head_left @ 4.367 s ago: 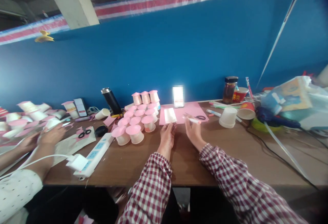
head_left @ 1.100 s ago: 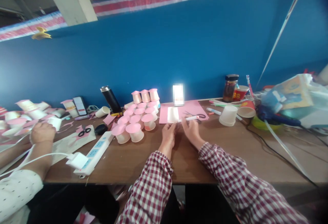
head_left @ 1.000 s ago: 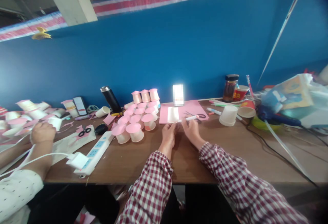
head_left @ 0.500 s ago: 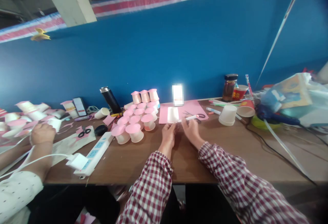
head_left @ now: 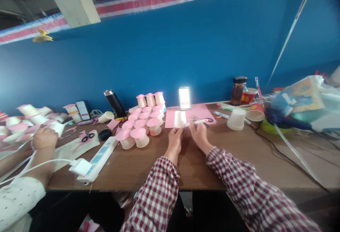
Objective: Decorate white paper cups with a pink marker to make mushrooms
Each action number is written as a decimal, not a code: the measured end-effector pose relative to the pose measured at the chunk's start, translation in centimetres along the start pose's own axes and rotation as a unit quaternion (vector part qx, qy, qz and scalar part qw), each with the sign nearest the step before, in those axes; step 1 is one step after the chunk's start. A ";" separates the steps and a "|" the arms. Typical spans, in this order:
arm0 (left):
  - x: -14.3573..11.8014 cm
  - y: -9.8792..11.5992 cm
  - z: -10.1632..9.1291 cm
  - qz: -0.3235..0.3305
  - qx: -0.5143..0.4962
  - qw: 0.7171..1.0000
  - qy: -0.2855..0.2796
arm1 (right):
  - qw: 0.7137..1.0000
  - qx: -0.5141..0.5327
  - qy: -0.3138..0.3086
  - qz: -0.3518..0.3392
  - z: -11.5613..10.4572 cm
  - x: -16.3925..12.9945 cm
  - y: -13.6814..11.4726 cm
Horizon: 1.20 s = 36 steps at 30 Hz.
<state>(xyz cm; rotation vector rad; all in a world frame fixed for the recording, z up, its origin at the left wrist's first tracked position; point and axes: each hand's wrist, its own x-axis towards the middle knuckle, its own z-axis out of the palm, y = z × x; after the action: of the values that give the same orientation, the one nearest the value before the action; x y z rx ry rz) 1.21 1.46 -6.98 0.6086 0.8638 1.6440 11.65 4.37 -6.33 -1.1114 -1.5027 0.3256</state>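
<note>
Holding a small white paper cup (head_left: pixel 180 119) upside down on the flat pink paper sheet (head_left: pixel 198 111), our left hand (head_left: pixel 174 141) pinches the cup's lower edge with fingertips closed on it. Our right hand (head_left: pixel 198 134) sits just beside, its fingers wrapped around a slim white marker pen (head_left: pixel 198 121) whose tip points toward the cup; whether the tip touches the cup we cannot tell. Both our sleeves are red-and-white checked cloth, resting on the brown wooden table (head_left: pixel 148 164).

Just behind the pen on the pink sheet lie small black-handled scissors (head_left: pixel 207 120), and a bright upright phone (head_left: pixel 184 98) stands against the blue wall at the sheet's far edge. To the left of the cup we see a cluster of pink-topped paper cups (head_left: pixel 140 122), packed close together, some stacked at the back. A black metal flask (head_left: pixel 114 103) leans behind them. Nearer the table's front edge lies a white power strip (head_left: pixel 99 158) with a white plug in it, and a second pair of black scissors (head_left: pixel 87 137) rests on pink scraps.

To the right, well apart from our hands, an upturned plain white cup (head_left: pixel 236 119) stands near a red-printed paper cup lying on its side (head_left: pixel 255 112), with a dark glass jar (head_left: pixel 238 90) behind them and a crumpled plastic bag (head_left: pixel 305 101) further off.

At the far left another person's hand (head_left: pixel 44 138) rests closed on the table among more pink and white cups.
</note>
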 end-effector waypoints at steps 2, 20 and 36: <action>0.0 0.0 0.0 -0.001 -0.001 1.000 -0.003 | 1.000 -0.001 0.001 0.001 0.0 0.0 0.0; 0.3 -0.2 -0.2 0.004 -0.019 1.000 0.005 | 0.999 -0.020 -0.026 -0.011 0.2 0.1 0.3; 0.3 -0.3 0.1 0.005 -0.030 0.999 0.015 | 0.999 -0.018 -0.025 -0.017 0.5 -0.2 0.5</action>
<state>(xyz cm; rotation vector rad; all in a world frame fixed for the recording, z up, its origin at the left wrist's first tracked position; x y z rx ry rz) 1.40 1.85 -7.21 0.5483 0.8317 1.6862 11.45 4.67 -6.94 -1.1115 -1.5762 0.3066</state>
